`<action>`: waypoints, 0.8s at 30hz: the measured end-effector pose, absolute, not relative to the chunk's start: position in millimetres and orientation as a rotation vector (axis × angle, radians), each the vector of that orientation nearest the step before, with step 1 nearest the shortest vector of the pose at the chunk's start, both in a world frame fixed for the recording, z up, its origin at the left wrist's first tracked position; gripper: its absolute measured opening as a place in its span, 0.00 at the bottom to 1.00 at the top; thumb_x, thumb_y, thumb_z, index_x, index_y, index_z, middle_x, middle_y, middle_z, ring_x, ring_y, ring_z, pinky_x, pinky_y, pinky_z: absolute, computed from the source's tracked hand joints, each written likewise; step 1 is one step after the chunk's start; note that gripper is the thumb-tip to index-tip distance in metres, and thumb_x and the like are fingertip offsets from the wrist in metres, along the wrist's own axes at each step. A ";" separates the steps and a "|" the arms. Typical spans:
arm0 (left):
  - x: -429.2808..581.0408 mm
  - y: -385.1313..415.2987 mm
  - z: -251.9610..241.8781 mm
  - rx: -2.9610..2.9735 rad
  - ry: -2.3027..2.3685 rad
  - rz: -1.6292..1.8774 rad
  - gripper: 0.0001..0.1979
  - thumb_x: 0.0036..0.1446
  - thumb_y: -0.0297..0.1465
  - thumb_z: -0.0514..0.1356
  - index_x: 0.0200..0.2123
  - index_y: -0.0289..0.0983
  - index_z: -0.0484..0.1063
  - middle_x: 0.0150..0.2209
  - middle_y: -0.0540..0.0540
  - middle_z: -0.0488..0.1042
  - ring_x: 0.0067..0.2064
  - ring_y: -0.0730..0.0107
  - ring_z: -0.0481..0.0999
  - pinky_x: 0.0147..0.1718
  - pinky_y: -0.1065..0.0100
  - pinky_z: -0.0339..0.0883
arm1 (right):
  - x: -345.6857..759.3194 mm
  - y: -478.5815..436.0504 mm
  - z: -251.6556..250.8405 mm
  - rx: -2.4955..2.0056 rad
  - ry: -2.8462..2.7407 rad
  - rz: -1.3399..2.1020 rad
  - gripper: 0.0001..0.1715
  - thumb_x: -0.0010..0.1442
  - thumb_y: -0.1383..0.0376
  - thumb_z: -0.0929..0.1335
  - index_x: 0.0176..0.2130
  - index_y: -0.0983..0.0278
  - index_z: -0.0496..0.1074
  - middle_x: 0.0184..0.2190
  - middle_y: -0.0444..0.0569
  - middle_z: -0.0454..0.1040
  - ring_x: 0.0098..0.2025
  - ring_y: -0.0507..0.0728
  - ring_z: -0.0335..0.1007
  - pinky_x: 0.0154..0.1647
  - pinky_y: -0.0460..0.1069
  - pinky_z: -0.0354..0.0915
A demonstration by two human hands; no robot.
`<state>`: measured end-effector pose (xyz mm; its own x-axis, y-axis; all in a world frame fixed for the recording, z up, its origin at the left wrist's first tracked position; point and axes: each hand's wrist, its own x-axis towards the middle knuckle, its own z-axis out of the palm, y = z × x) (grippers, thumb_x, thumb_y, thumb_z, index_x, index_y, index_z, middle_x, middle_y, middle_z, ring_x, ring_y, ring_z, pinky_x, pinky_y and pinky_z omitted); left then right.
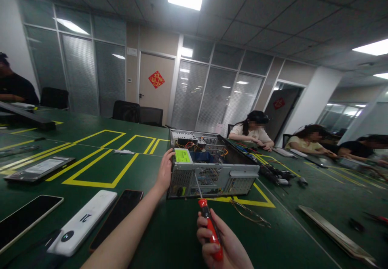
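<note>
An open desktop computer case [212, 168] lies on the green table [169, 232], its rear panel facing me and cables showing inside. My left hand [165, 171] rests against the case's left rear corner, fingers wrapped on its edge. My right hand [222, 244] is closed around the red handle of a screwdriver [209, 224]. The thin shaft of the screwdriver reaches up to the rear panel, near the power supply grille.
A white power bank [83, 222] and two dark phones [117, 216] [26, 218] lie at the near left. Eyeglasses [250, 214] sit right of the case, a metal panel [336, 232] farther right. Yellow tape lines mark the table. Other people sit along the right and far left.
</note>
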<state>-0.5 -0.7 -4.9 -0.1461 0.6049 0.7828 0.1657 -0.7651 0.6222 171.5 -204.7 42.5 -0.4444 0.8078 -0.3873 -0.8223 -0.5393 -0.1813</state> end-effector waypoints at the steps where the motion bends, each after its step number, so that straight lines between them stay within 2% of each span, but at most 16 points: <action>1: -0.3 -0.6 -5.0 1.812 0.872 1.985 0.23 0.68 0.44 0.41 0.52 0.41 0.68 0.61 0.41 0.64 0.63 0.61 0.64 0.63 0.52 0.57 | 174.5 -204.2 41.1 -0.445 0.059 2.102 0.13 0.58 0.65 0.72 0.38 0.68 0.64 0.23 0.36 0.65 0.18 0.42 0.58 0.12 0.34 0.47; 4: -0.4 -0.6 -5.4 1.809 0.881 1.982 0.23 0.68 0.44 0.41 0.52 0.41 0.68 0.61 0.41 0.64 0.63 0.61 0.63 0.63 0.53 0.57 | 180.8 -202.8 37.3 -0.269 0.091 2.156 0.15 0.57 0.70 0.73 0.39 0.68 0.63 0.22 0.33 0.62 0.17 0.40 0.56 0.12 0.33 0.45; 7: -1.1 -1.0 -5.4 1.811 0.878 1.979 0.23 0.68 0.43 0.41 0.52 0.41 0.68 0.61 0.41 0.64 0.63 0.61 0.64 0.63 0.53 0.58 | 180.5 -202.3 35.8 -0.250 0.099 2.168 0.17 0.56 0.68 0.73 0.39 0.67 0.63 0.23 0.33 0.62 0.17 0.40 0.56 0.12 0.32 0.47; 10: -1.7 -1.7 -4.9 1.818 0.869 1.978 0.22 0.68 0.43 0.41 0.53 0.42 0.68 0.61 0.42 0.64 0.63 0.61 0.64 0.63 0.52 0.58 | 177.3 -202.9 35.4 -0.317 0.135 2.149 0.18 0.53 0.67 0.75 0.34 0.67 0.62 0.22 0.34 0.61 0.17 0.40 0.56 0.13 0.33 0.49; 13: -1.9 -2.5 -4.3 1.821 0.878 1.976 0.22 0.68 0.43 0.41 0.53 0.42 0.68 0.61 0.42 0.64 0.63 0.61 0.64 0.63 0.52 0.57 | 175.3 -203.4 35.2 -0.389 0.161 2.114 0.14 0.57 0.68 0.72 0.31 0.66 0.62 0.21 0.35 0.61 0.17 0.41 0.57 0.13 0.33 0.50; 17: -1.6 -2.8 -3.7 1.811 0.869 1.972 0.22 0.68 0.44 0.41 0.52 0.41 0.68 0.61 0.41 0.64 0.64 0.61 0.63 0.63 0.52 0.57 | 175.2 -203.8 38.7 -0.420 0.087 2.052 0.09 0.61 0.66 0.69 0.33 0.66 0.64 0.22 0.37 0.65 0.18 0.41 0.57 0.14 0.34 0.52; 19: -1.5 -2.5 -3.8 1.805 0.861 1.973 0.22 0.68 0.44 0.41 0.52 0.41 0.68 0.61 0.41 0.64 0.64 0.60 0.63 0.63 0.52 0.57 | 174.8 -204.2 42.2 -0.406 0.024 2.023 0.09 0.59 0.67 0.70 0.33 0.67 0.65 0.22 0.37 0.66 0.18 0.41 0.56 0.15 0.34 0.51; 22: -1.5 -2.1 -4.2 1.811 0.858 1.983 0.22 0.68 0.44 0.42 0.52 0.41 0.68 0.61 0.41 0.64 0.64 0.60 0.64 0.63 0.52 0.57 | 171.2 -206.2 45.0 -0.421 -0.111 2.017 0.15 0.51 0.67 0.75 0.31 0.68 0.66 0.19 0.35 0.65 0.17 0.40 0.55 0.14 0.34 0.49; 24: -1.3 -1.9 -4.4 1.819 0.854 1.983 0.23 0.68 0.44 0.41 0.53 0.41 0.68 0.61 0.41 0.64 0.64 0.60 0.63 0.63 0.52 0.57 | 167.3 -208.5 42.0 -0.494 -0.242 2.008 0.19 0.47 0.63 0.78 0.31 0.68 0.67 0.18 0.35 0.65 0.17 0.41 0.55 0.15 0.35 0.48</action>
